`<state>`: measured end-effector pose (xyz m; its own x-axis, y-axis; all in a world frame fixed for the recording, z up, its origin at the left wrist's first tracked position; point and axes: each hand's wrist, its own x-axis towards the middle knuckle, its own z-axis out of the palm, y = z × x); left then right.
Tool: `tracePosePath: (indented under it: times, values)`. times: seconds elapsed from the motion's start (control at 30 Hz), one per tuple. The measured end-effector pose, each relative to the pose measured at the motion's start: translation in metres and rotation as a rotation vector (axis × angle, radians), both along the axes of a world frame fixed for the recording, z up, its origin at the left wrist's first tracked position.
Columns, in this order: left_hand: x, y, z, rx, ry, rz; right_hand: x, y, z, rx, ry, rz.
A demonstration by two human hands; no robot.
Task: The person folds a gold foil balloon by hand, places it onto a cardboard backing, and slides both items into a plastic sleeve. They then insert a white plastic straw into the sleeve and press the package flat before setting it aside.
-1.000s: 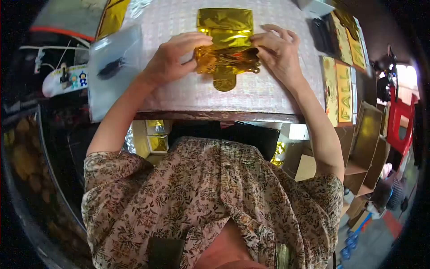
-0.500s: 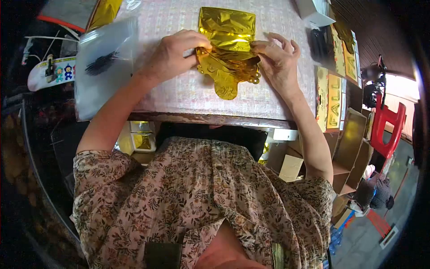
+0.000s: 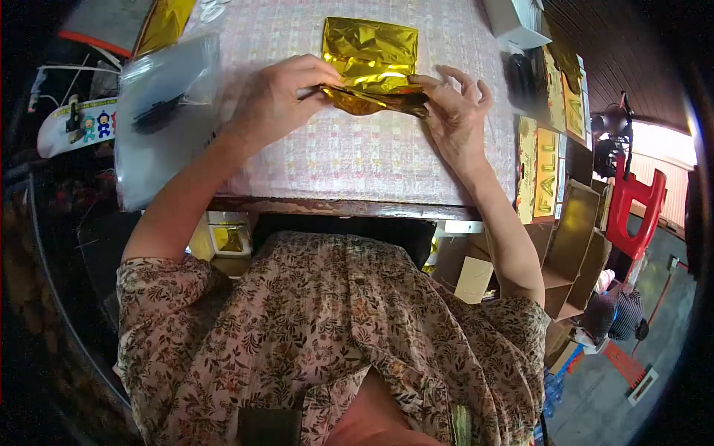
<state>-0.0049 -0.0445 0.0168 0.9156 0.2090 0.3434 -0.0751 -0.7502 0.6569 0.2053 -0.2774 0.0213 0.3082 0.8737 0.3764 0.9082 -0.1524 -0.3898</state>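
Observation:
A shiny gold foil balloon (image 3: pixel 372 53), in several thin layers, lies on the cloth-covered table with its upper part flat. Its near part is folded up into a crinkled strip running between my hands. My left hand (image 3: pixel 286 93) pinches the left end of this fold between thumb and fingers. At the right end, my right hand (image 3: pixel 457 108) grips the foil with thumb and forefinger, its other fingers raised and apart. The undersides of the folded layers are hidden.
Left of my arm lies a clear plastic bag (image 3: pixel 149 167) with thin dark pieces (image 3: pixel 158 113) on it. At the table's right edge are printed cards reading FALL (image 3: pixel 547 171), a black object (image 3: pixel 522 74) and a white box (image 3: pixel 513 26). Cardboard boxes (image 3: pixel 569 245) and a red stool (image 3: pixel 632 208) stand beyond.
The near part of the foil, with its rounded tab and small loops, hung toward me before. Now it is folded up out of sight, and both hands still hold its ends.

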Motion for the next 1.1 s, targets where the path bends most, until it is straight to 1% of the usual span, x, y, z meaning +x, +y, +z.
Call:
tracePosePath:
  times: [0.1, 0.2, 0.27, 0.3, 0.37, 0.47, 0.6, 0.67, 0.7, 0.77, 0.83, 1.0, 1.1]
  values:
    - [0.002, -0.001, -0.001, -0.055, -0.015, 0.033, 0.001, 0.001, -0.002, 0.001, 0.006, -0.003]
    - [0.004, -0.002, -0.002, 0.007, -0.032, 0.058, 0.000, 0.003, -0.001, 0.027, -0.003, -0.030]
    - [0.006, -0.002, -0.003, -0.001, -0.063, 0.133, -0.003, 0.005, 0.002, 0.031, 0.124, -0.073]
    - [0.007, -0.002, -0.005, -0.001, -0.064, 0.133, -0.005, 0.006, 0.003, 0.031, 0.124, -0.072]
    - [0.010, -0.001, -0.009, -0.126, 0.063, 0.213, -0.007, 0.010, 0.005, 0.018, 0.197, -0.129]
    - [0.015, -0.001, -0.008, -0.079, 0.048, 0.241, -0.005, 0.014, -0.004, 0.021, 0.229, -0.170]
    - [0.021, 0.002, -0.009, -0.116, 0.118, 0.268, -0.009, 0.017, -0.005, 0.053, 0.224, -0.180]
    - [0.022, 0.003, -0.008, -0.109, 0.175, 0.270, -0.011, 0.018, -0.008, 0.070, 0.143, -0.221]
    - [0.022, 0.003, -0.007, -0.113, 0.176, 0.267, -0.013, 0.019, -0.009, 0.067, 0.142, -0.223]
    - [0.021, 0.003, -0.003, -0.025, 0.161, 0.261, -0.017, 0.022, -0.007, 0.047, 0.079, -0.278]
    - [0.021, 0.000, -0.002, -0.038, 0.160, 0.265, -0.018, 0.023, -0.007, 0.076, 0.092, -0.286]
    - [0.020, -0.001, -0.008, -0.058, 0.111, 0.281, -0.017, 0.021, -0.009, 0.051, 0.084, -0.271]
    - [0.020, 0.000, -0.013, -0.094, 0.097, 0.238, -0.017, 0.020, -0.013, 0.064, 0.095, -0.264]
